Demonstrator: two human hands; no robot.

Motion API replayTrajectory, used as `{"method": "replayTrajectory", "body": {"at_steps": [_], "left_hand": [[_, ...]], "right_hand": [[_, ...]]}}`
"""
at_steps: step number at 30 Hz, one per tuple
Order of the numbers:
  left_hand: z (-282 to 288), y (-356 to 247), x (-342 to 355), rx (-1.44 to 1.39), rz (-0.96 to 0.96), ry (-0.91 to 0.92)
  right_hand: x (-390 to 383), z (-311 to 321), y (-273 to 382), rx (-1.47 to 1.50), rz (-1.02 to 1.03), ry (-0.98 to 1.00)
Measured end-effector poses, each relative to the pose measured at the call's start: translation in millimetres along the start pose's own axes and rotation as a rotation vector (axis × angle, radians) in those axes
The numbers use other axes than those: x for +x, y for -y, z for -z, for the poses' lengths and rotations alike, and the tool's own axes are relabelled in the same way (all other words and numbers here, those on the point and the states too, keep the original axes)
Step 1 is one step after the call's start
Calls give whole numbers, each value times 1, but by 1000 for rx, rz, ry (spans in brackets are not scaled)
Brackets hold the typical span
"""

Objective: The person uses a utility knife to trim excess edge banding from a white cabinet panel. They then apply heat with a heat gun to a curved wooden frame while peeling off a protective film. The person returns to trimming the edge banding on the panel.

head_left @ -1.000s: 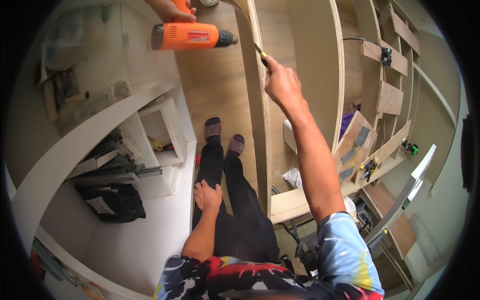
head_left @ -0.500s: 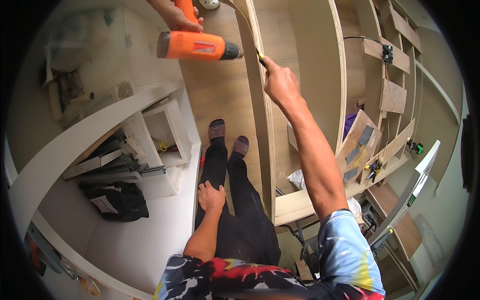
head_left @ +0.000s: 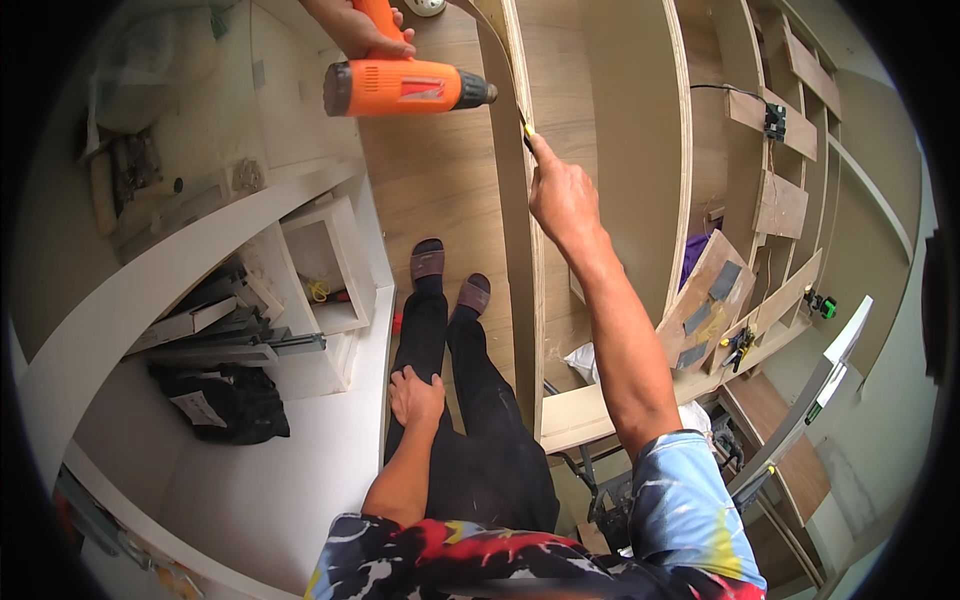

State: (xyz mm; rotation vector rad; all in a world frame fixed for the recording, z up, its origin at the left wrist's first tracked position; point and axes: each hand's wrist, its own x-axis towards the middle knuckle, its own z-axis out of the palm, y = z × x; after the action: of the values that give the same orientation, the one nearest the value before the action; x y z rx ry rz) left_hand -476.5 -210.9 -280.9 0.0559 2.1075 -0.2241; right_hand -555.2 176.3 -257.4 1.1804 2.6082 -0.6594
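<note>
My right hand (head_left: 565, 200) grips a yellow-and-black slim tool (head_left: 529, 135), probably a knife, against the front edge of a long upright plywood board (head_left: 524, 270). A thin band (head_left: 492, 32) curves away from that edge near the top. My left hand (head_left: 415, 398) rests on my left thigh, fingers apart, holding nothing. Another person's hand (head_left: 370, 30) reaches in from the top left, holding an orange heat gun (head_left: 395, 90), its black nozzle pointed at the board edge just above my tool.
A white cabinet (head_left: 230, 480) at left holds a black bag (head_left: 220, 405) and metal strips. Wooden frames (head_left: 785, 200) stand at right, with clamps (head_left: 738, 345) and a small green device (head_left: 825, 305). My slippered feet stand on wooden floor (head_left: 430, 180) between them.
My right hand and its tool have moved a little down the board edge. The other person's heat gun has shifted right and slightly down. My left hand stays on my thigh.
</note>
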Motion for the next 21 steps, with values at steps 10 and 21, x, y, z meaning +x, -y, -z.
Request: {"method": "replayTrajectory", "body": {"at_steps": [10,21], "left_hand": [[-3,0,1,34,-5,-2],[-2,-1,0,22,-14,-11]], "right_hand": [[-6,-1,-5,1,24,0],[-14,-7,-10,13,-29,4]]}}
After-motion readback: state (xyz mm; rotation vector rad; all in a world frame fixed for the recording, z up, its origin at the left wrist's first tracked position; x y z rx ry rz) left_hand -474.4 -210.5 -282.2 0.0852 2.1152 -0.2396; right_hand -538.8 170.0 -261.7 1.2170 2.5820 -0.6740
